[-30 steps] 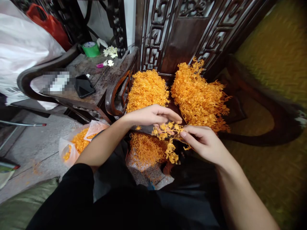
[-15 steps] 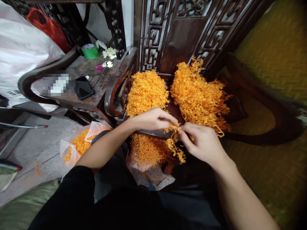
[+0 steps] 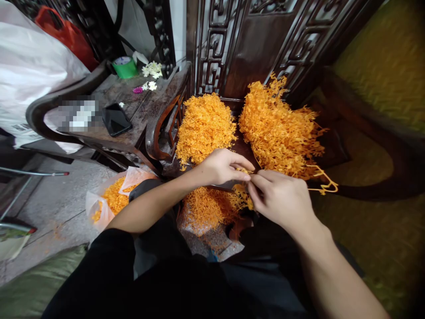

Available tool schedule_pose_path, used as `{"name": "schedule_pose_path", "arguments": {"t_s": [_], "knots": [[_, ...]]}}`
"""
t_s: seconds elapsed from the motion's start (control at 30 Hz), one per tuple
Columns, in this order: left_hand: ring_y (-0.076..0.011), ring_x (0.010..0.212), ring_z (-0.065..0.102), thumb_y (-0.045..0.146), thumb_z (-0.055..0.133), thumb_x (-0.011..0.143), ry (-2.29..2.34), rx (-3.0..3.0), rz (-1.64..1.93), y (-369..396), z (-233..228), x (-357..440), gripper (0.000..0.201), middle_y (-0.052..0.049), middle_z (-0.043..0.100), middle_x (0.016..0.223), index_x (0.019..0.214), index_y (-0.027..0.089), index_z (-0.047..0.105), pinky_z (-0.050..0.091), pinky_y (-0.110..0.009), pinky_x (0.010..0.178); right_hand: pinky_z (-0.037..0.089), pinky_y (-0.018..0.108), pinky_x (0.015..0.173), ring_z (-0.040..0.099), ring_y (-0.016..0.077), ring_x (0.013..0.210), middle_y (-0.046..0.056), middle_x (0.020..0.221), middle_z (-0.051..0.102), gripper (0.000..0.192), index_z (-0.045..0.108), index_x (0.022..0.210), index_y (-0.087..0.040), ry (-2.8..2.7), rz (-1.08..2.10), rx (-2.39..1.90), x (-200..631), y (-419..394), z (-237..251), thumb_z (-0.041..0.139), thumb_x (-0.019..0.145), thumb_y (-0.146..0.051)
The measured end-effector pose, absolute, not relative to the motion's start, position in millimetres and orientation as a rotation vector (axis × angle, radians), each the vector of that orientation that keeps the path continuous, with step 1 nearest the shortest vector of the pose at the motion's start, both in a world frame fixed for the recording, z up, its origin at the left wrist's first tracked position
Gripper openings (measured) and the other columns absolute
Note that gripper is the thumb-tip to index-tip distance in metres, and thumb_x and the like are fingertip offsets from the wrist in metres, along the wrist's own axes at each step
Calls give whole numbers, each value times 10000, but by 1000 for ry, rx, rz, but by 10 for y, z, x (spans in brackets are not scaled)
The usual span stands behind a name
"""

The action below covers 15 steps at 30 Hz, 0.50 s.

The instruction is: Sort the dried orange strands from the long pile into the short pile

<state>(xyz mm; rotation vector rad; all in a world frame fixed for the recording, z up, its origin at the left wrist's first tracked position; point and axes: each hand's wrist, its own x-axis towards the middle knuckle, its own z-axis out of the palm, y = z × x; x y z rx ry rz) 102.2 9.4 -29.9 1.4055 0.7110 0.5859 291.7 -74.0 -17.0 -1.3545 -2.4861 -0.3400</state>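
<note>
My left hand (image 3: 222,166) is closed, thumb and fingers pinching an orange sprig (image 3: 244,190) over the front of a dark wooden seat. Against it, my right hand (image 3: 282,197) pinches the same sprig, whose curly part hangs below the fingertips. A bare orange stem (image 3: 325,186) sticks out beyond the right hand; its other end is hidden. Behind the left hand sits a heap of short orange curls (image 3: 206,126). To its right, a larger bunch of orange sprigs (image 3: 279,130) lies on the seat. More orange strands (image 3: 206,208) lie lower, beneath the seat's front edge.
A plastic bag (image 3: 94,208) with orange bits stands on the floor at left. On the neighbouring wooden chair lie a phone (image 3: 116,119), green tape (image 3: 125,68) and white flowers (image 3: 152,69). A carved wooden backrest (image 3: 245,57) rises behind the heaps.
My fingertips have closed in around the sprig, and less of it hangs below them. The bare stem now reaches farther out to the right of my right hand. The view has shifted slightly.
</note>
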Motion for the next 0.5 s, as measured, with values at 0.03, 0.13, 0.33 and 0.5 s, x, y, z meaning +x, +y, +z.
{"name": "schedule_pose_path", "arguments": {"t_s": [0.03,0.13,0.33,0.5], "knots": [[-164,884,731,52,819,711,706,1425,575,87,-304,1025,259,-91,802,976,960,116,795,594,-387,939,279,328,581,542,169,631,47,660,615,293,658,724,-159,-2488,-346,-1349,2922,-738,-171,540,977,-248],[-154,835,729,67,784,748,710,1409,598,77,-327,1058,152,-84,802,915,893,114,795,592,-366,914,290,331,585,558,172,630,47,660,625,278,676,749,-158,-2506,-315,-1334,2924,-736,-157,540,978,-235],[-165,878,734,152,755,806,836,1197,1056,333,-131,875,70,-74,781,873,867,119,755,580,-353,915,379,320,604,616,176,617,60,703,671,305,706,764,-154,-2380,66,-1359,2945,-760,-89,535,994,-259],[-132,911,694,145,607,872,989,1024,1289,606,27,516,162,-55,732,967,1002,160,703,539,-271,820,445,292,603,612,162,607,33,705,688,274,715,807,-189,-2001,598,-1381,3071,-717,-109,601,992,-356]]}}
